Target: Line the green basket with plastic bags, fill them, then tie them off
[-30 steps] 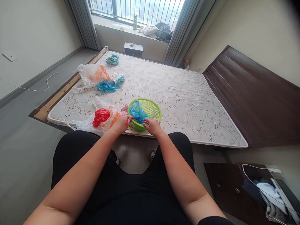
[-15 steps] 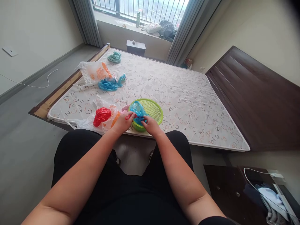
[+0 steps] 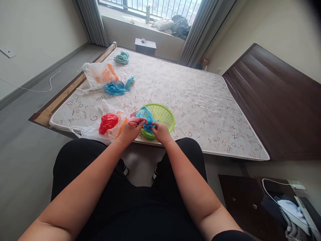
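Head view: on the lettered mattress [image 3: 193,103], a green plastic basket [image 3: 164,113] sat just beyond the fingers [image 3: 154,126], a blue plastic bag [image 3: 145,115] bunched against it. The right hand [image 3: 162,133] pinched the bag, apparently steadying it; the left hand [image 3: 130,131] gripped a thin red strip [image 3: 134,123], one end hidden by the fingers.

Green basket [image 3: 163,115]: moulded plastic, open lattice, low sheen. Blue bag [image 3: 146,115] in it: thin plastic film, glossy, crinkled. Red strip [image 3: 134,123]: looks like smooth plastic. Red bag [image 3: 108,122], lower left, and white carrier bag [image 3: 99,75], upper left: same thin glossy film. Mattress [image 3: 190,100]: smooth printed cloth cover, slight sheen. Bed frame [image 3: 62,100], left: pale bare wood, rough. Headboard [image 3: 271,97], right: dark wood, satin finish. Curtain [image 3: 91,20], top: matt grey cloth.
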Motion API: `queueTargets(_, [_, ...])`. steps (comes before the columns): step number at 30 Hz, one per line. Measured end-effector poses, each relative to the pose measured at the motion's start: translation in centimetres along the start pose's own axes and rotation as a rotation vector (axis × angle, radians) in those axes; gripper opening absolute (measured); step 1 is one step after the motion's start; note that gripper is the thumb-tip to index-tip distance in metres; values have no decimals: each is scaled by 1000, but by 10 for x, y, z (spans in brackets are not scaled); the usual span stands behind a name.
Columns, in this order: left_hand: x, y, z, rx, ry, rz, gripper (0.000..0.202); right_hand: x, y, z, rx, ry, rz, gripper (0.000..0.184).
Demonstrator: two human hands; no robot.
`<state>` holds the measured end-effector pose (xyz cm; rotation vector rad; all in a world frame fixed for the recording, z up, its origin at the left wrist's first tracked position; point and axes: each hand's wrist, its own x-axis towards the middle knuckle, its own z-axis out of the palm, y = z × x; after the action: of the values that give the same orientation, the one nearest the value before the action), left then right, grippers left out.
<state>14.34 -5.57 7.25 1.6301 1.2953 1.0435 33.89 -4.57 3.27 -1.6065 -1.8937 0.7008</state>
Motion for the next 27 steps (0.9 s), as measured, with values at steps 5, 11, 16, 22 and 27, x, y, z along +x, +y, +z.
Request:
queueTargets(5, [4,-8,3,-127,28,-23,34,-1,-5,-4,91,105,-3,14])
queueTargets(11, [8,-26,10,-154,64,-32,52,-4,-13,-8,193,198,-77,7])
queueTargets(16, [7,-28,13,-96,0,-21,45,-7,-18,-8,237,151,-87,5])
queueTargets(22, [5,-19,11,-48,-83,-51,43,-13,-23,-12,223,56,-87,15])
queueTargets(27, [5,-13,11,-109,-111,-41,48,-16,-25,-18,243,32,-147,18])
